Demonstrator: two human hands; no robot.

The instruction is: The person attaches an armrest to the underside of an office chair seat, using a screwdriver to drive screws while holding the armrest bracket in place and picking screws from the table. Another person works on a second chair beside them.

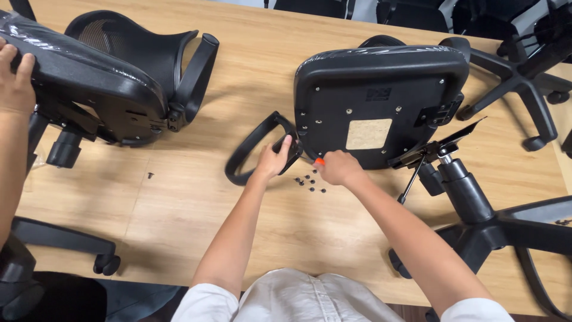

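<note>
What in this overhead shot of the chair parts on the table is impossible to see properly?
- Head view: tool in the right hand; only an orange tip shows, the fist hides the rest.
- Small black screws: too small to count surely.
- Armrest joint: covered by the left hand.
- Second chair: cut by the left edge.

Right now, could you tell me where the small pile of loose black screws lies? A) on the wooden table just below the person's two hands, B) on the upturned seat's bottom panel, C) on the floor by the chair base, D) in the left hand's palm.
A: the loose black screws lie scattered on the wooden table, just below the left hand and the right hand.
</note>
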